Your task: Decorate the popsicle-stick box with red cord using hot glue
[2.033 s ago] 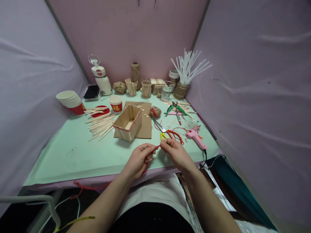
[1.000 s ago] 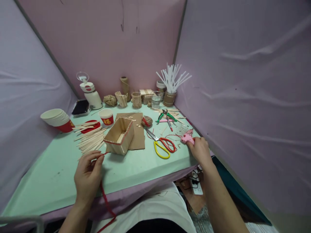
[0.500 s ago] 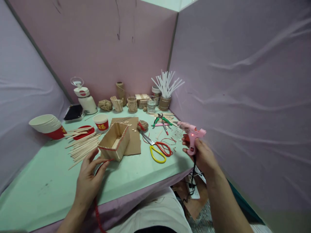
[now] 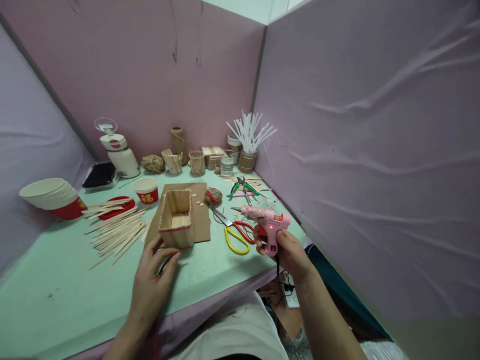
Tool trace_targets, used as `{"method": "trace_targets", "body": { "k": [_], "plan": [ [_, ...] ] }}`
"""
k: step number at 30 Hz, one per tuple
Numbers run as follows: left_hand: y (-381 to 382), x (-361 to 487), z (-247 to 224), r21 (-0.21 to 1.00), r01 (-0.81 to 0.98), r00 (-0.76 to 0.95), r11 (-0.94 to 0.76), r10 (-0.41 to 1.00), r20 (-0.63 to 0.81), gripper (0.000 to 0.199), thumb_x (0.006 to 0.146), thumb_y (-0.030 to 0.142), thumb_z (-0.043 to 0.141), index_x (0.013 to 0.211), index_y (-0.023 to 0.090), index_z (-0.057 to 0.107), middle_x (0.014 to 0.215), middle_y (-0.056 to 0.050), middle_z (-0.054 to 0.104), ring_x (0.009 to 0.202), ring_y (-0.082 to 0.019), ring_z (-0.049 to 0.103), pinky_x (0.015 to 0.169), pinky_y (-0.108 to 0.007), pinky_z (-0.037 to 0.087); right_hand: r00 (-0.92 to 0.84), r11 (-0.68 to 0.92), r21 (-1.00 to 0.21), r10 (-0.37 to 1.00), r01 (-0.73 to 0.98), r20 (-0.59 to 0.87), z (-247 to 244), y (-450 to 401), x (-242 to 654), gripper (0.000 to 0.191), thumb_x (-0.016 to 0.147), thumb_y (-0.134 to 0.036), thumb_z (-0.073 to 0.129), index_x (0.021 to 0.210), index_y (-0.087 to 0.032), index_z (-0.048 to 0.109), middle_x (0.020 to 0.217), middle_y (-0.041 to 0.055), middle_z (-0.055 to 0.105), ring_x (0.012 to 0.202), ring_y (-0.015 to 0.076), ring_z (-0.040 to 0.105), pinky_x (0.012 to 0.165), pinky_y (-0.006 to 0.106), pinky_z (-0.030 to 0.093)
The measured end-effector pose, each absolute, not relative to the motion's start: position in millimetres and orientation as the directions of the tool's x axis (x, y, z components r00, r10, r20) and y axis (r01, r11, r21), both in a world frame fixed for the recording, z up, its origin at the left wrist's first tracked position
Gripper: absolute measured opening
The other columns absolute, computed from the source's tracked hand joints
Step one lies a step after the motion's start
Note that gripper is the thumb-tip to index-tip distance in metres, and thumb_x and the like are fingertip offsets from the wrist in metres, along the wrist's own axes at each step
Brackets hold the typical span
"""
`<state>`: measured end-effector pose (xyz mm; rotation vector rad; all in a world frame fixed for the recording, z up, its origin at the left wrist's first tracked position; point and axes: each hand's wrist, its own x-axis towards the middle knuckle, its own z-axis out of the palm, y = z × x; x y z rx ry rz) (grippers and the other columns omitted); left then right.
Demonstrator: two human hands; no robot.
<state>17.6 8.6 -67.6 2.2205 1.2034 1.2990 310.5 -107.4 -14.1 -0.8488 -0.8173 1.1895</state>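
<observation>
Head view: lower left of centre, the left hand point(image 4: 155, 275) pinches a red cord point(image 4: 183, 250) close to the near base of a wooden box point(image 4: 180, 237), left of centre on the tabletop point(image 4: 71, 270). Right of centre, the right hand point(image 4: 290, 249) grips a pink glue gun point(image 4: 267, 221) pointing left, well apart from the other.

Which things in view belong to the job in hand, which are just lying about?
In the job, it seems:
pink glue gun, in the right hand
red cord, in the left hand
wooden box, by the left hand

Probably just lying about:
scissors
green-handled pliers
white bottle
stacked paper cups
</observation>
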Motion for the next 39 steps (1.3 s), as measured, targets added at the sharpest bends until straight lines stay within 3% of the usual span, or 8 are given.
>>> {"method": "trace_targets", "body": {
  "k": [6, 10, 17, 20, 24, 28, 33, 39],
  "plan": [
    [-6, 29, -52, 0.677, 0.484, 0.168, -0.554, 0.818, 0.550, 0.013, 0.089, 0.028, 0.059, 0.085, 0.020, 0.068, 0.122, -0.010, 0.057, 0.119, -0.024, 0.055, 0.098, -0.039, 0.048, 0.183, 0.103, -0.943, 0.982, -0.317, 0.046, -28, -110, 278, 0.052, 0.077, -0.061, 0.066, 0.100, -0.016, 0.072, 0.094, 0.0123, 0.069, 0.071, 0.0198, 0.058, 0.060, 0.032, 0.047],
    [-9, 16, -42, 0.626, 0.458, 0.179, -0.631, 0.756, 0.630, 0.009, 0.089, 0.020, 0.058, 0.088, 0.020, 0.067, 0.116, -0.008, 0.060, 0.111, -0.020, 0.058, 0.095, -0.034, 0.048, 0.147, 0.106, -0.971, 0.986, -0.216, 0.075, -51, -114, 257, 0.053, 0.086, -0.062, 0.055, 0.103, -0.015, 0.070, 0.090, 0.0109, 0.068, 0.068, 0.0182, 0.056, 0.060, 0.030, 0.045],
    [15, -10, -24, 0.713, 0.414, 0.057, -0.566, 0.798, 0.600, 0.007, 0.091, 0.021, 0.055, 0.090, 0.019, 0.062, 0.074, 0.002, 0.060, 0.067, -0.012, 0.056, 0.064, -0.024, 0.046, 0.110, 0.147, -0.987, 0.984, -0.057, 0.140, -59, -112, 241, 0.055, 0.091, -0.061, 0.046, 0.109, -0.014, 0.069, 0.093, 0.0118, 0.070, 0.071, 0.0190, 0.057, 0.064, 0.031, 0.047],
    [31, -9, -16, 0.669, 0.386, 0.182, -0.635, 0.764, 0.619, 0.007, 0.090, 0.022, 0.056, 0.088, 0.019, 0.062, 0.083, -0.002, 0.064, 0.074, -0.014, 0.058, 0.066, -0.026, 0.045, 0.128, 0.176, -0.984, 0.976, 0.001, 0.175, -58, -111, 236, 0.049, 0.092, -0.056, 0.047, 0.107, -0.015, 0.071, 0.090, 0.0108, 0.071, 0.075, 0.0201, 0.062, 0.065, 0.030, 0.049],
    [48, -4, -7, 0.647, 0.261, 0.351, -0.717, 0.694, 0.628, 0.009, 0.088, 0.025, 0.060, 0.095, 0.019, 0.061, 0.115, -0.011, 0.065, 0.096, -0.019, 0.062, 0.075, -0.030, 0.048, 0.162, 0.179, -0.983, 0.970, 0.026, 0.181, -60, -110, 227, 0.043, 0.092, -0.052, 0.052, 0.110, -0.017, 0.071, 0.095, 0.0113, 0.074, 0.078, 0.0210, 0.067, 0.064, 0.030, 0.053],
    [61, -4, -1, 0.604, 0.230, 0.559, -0.763, 0.612, 0.560, 0.031, 0.085, 0.029, 0.067, 0.113, 0.021, 0.060, 0.135, -0.013, 0.058, 0.119, -0.025, 0.055, 0.092, -0.037, 0.046, 0.168, 0.178, -0.984, 0.969, 0.028, 0.180, -64, -110, 221, 0.043, 0.091, -0.051, 0.053, 0.111, -0.017, 0.070, 0.099, 0.0123, 0.075, 0.079, 0.0218, 0.068, 0.062, 0.029, 0.054],
    [76, -1, 5, 0.625, 0.292, 0.657, -0.724, 0.627, 0.420, 0.048, 0.086, 0.030, 0.065, 0.131, 0.020, 0.053, 0.118, -0.009, 0.068, 0.104, -0.021, 0.059, 0.083, -0.031, 0.046, 0.240, 0.137, -0.990, 0.962, -0.018, 0.128, -60, -110, 216, 0.043, 0.090, -0.053, 0.054, 0.106, -0.017, 0.070, 0.097, 0.0116, 0.075, 0.080, 0.0214, 0.068, 0.062, 0.029, 0.053],
    [82, 18, 21, 0.664, 0.275, 0.660, -0.695, 0.639, 0.395, 0.029, 0.083, 0.031, 0.068, 0.108, 0.017, 0.068, 0.091, -0.005, 0.069, 0.072, -0.015, 0.054, 0.067, -0.026, 0.042, 0.281, 0.202, -0.979, 0.939, 0.022, 0.200, -46, -105, 219, 0.044, 0.091, -0.054, 0.052, 0.105, -0.016, 0.070, 0.094, 0.0119, 0.074, 0.075, 0.0202, 0.067, 0.058, 0.028, 0.050]
  ]
}}
